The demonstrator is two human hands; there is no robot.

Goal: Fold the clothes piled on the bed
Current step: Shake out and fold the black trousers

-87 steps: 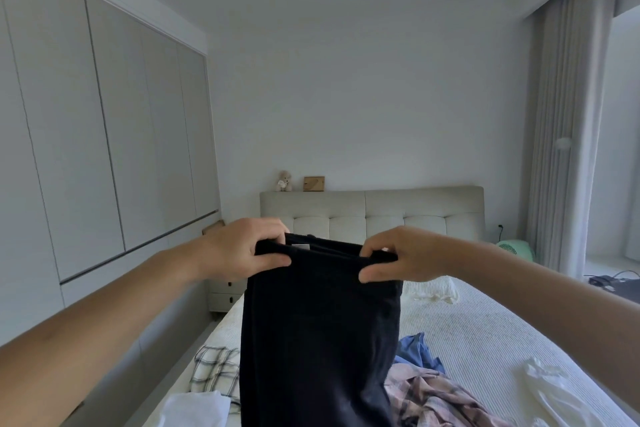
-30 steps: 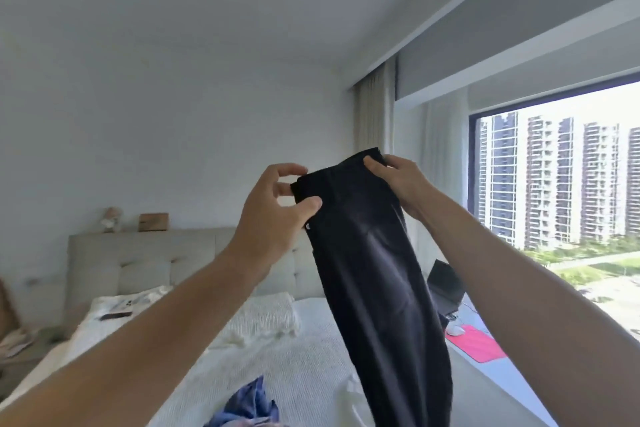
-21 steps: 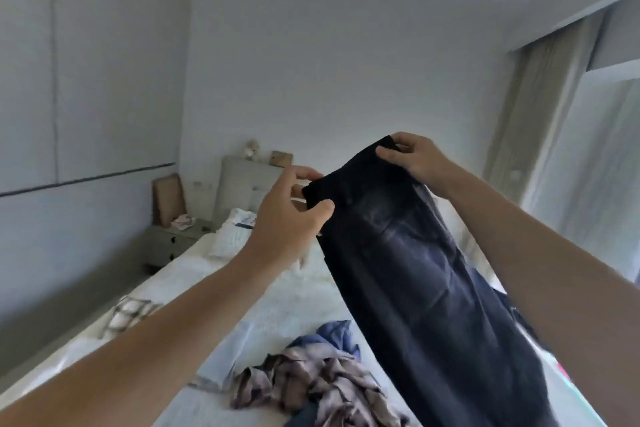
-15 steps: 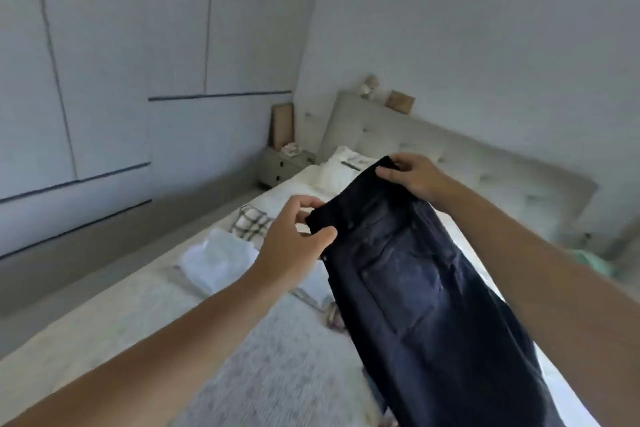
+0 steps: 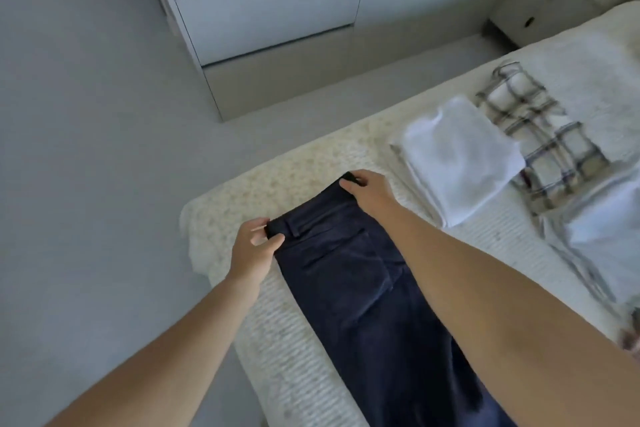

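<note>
Dark navy trousers (image 5: 363,291) lie flat along the near corner of the bed (image 5: 277,340), waistband toward the bed's edge, legs running off the bottom of the view. My left hand (image 5: 254,246) pinches the near end of the waistband between thumb and fingers. My right hand (image 5: 370,189) grips the far end of the waistband, and its forearm crosses over the trousers. A folded white garment (image 5: 457,156) sits on the bed to the right of my right hand.
A folded plaid garment (image 5: 540,128) lies beyond the white one, and a pale blue garment (image 5: 606,229) sits at the right edge. Grey floor (image 5: 86,149) and white wardrobe doors (image 5: 263,7) are left of the bed. A bedside cabinet (image 5: 540,3) stands at top right.
My hands brought the trousers down from mid-air and laid them flat on the bed corner. The view swung down and to the left, away from the headboard.
</note>
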